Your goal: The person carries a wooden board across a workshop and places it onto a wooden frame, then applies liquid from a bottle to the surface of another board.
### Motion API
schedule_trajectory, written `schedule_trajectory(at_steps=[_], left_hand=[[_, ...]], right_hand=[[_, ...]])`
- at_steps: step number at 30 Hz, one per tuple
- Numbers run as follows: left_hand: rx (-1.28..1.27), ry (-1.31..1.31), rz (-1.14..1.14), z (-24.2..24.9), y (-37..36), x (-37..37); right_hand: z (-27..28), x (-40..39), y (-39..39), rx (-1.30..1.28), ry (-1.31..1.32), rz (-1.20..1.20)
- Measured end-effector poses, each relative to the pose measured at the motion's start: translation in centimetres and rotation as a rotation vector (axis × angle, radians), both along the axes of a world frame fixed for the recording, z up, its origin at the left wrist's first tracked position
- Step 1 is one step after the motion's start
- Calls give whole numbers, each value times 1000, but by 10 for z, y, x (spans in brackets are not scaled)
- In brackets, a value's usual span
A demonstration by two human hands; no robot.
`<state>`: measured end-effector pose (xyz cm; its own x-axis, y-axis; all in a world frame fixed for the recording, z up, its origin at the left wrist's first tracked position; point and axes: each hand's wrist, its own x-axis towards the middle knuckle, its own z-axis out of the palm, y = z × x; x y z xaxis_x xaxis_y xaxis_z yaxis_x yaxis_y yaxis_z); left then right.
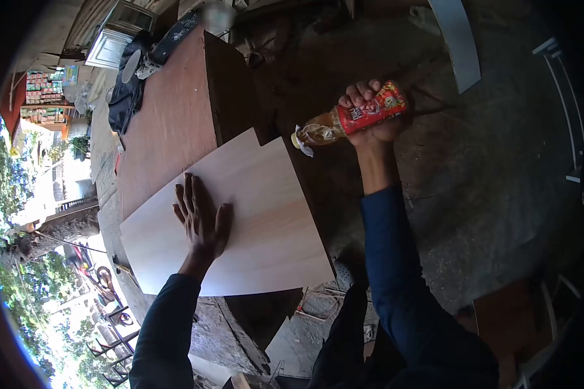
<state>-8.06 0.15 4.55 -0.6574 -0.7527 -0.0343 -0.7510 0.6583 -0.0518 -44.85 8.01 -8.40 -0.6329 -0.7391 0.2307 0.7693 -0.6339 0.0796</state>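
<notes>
Flat on a pale wooden board (266,207) rests my left hand (203,220), its fingers spread and nothing in its grip. The board has a small notch cut at its upper corner and lies over the edge of a reddish-brown worktable (169,110). My right hand (376,120) is raised to the right of the board, with fingers wrapped round a plastic bottle (373,111). The bottle has a red label and is tilted, its yellowish cap end pointing left. A scrap of whitish wrap hangs near the cap. Amber-coloured contents show through the clear part.
A black bag (126,97) and dark items lie at the table's far end. On the right, a white panel (457,42) and a light metal frame (561,104) stand over the concrete floor (474,207). A brown panel (512,318) is at lower right.
</notes>
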Motion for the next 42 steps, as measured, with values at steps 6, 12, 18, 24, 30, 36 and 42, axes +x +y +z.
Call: schedule_trajectory(at_steps=[6,12,18,24,30,36,42], left_hand=[[9,-9,-7,2,1,-2],[-2,0,-21,1,-1,-1],[-10,18,-54,0,-2,0],[-28,-11,-73,-5,-2,4],[-5,11,-100,-5,-2,3],[-23,-10,-106,-4,-1,1],[-13,-6,-109,-4,-2,2]], right_hand=[[-4,2,-12,-75,67,-30],[-14,20,-1,-57,-2,-13],[-22,28,2,-100,-77,-19],[-20,34,9,-128,-87,9],[-40,30,-27,-100,-165,-70],[-11,49,41,-28,-166,-43],[-22,34,-15,26,-192,-97]])
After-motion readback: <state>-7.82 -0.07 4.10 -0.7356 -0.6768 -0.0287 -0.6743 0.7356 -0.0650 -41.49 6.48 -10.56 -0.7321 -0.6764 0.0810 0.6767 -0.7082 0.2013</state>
